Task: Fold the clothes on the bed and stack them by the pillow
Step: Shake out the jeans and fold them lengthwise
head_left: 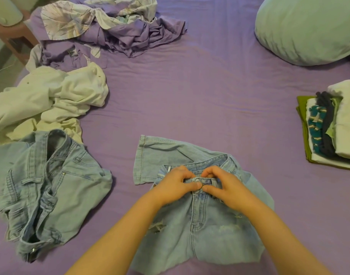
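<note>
Both hands [200,185] pinch jeans [200,231] waistband (front side up)

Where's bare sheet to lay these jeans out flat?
The bare sheet between the white clothes, pillow and folded stack, beyond the jeans both hands pinch. Left side is crowded: second jeans, purple heap.

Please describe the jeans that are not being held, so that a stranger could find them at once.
On the purple bed, look at the near left side, just below the crumpled white garment. The loose jeans lie there in a heap. Unlike the held jeans in the middle, no hand touches them.
</note>
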